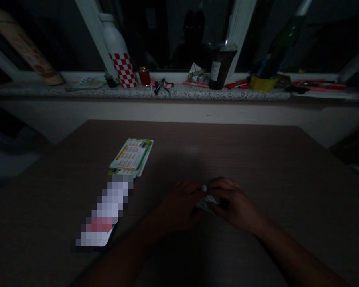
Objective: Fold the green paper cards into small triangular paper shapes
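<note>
A small, crumpled, light piece with printed lines, perhaps paper or a wrapper (pixel 208 202), lies between my two hands low over the wooden table. My left hand (pixel 181 205) curls over its left side, fingertips pressed against it. From the right, my right hand (pixel 237 205) pinches it with thumb below and fingers above. Most of the piece is hidden under the fingers, and the dim light blurs its details. Left of my hands, a lit phone (pixel 107 211), its screen blurred out, touches or overlaps a stack of printed cards (pixel 133 153).
Along the granite sill (pixel 179 93) behind the table (pixel 272 167) stand a checkered white bottle (pixel 122 59), a small red jar (pixel 144 75), a dark drink cup (pixel 219 67) with a straw, and a green bottle (pixel 278 48). Pens and small clutter lie among them.
</note>
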Motion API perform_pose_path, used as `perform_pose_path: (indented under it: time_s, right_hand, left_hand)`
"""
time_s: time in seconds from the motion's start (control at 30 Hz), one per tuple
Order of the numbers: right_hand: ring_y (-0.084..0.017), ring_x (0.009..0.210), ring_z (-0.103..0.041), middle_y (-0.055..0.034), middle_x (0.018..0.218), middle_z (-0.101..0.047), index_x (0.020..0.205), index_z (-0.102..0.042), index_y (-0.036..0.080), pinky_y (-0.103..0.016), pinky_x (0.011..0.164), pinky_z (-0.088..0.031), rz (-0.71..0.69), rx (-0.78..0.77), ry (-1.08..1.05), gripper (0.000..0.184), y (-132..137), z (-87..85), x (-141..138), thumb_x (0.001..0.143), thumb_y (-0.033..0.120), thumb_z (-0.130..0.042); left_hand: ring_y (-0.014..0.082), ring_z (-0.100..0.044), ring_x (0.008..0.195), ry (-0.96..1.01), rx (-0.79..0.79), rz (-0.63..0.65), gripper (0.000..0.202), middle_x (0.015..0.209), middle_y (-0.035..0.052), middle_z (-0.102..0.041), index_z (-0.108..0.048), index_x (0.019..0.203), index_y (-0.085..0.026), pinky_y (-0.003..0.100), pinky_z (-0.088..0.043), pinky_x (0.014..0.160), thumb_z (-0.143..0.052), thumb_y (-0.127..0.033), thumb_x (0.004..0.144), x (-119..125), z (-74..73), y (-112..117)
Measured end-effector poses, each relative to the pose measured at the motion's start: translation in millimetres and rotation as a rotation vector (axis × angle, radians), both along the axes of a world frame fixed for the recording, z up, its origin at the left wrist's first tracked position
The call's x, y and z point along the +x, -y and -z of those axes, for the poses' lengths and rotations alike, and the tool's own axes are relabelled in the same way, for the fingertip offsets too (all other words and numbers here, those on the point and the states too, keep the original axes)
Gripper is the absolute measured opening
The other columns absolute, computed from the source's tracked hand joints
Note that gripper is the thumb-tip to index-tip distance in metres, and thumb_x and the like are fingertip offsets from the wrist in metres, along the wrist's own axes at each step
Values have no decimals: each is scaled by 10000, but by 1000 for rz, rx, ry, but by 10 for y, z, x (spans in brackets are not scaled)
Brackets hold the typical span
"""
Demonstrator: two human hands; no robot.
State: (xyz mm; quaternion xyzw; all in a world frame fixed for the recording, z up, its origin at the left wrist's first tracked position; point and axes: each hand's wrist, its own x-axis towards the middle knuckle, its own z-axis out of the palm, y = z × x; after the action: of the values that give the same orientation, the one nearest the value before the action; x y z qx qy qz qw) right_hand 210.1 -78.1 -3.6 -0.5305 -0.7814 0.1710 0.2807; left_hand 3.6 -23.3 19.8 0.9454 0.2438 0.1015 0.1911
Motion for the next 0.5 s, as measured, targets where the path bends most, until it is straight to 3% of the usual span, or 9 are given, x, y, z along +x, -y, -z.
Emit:
perform_pose_path:
  time_s: [0.2,0.5]
  right_hand:
    - [-256,1093,-539,-36,1127,-641,1075,-667,271,-425,953,-368,-30,-38,51,426,11,-32,35,672,252,-804]
    - [-238,1084,-538,-37,1124,-639,1047,-673,272,-410,943,-370,-87,-18,58,281,21,-72,10,773,216,-705]
  left_hand:
    - [232,-519,1083,48,-72,3,269,1141,45,-612,-626,1081,-239,397,-369,963,-650,-300,820,-73,52,-92]
    - [220,-538,1071,17,-120,27,233,1121,39,-625,-653,1090,-239,367,-384,958,-602,-289,868,-59,-3,-97]
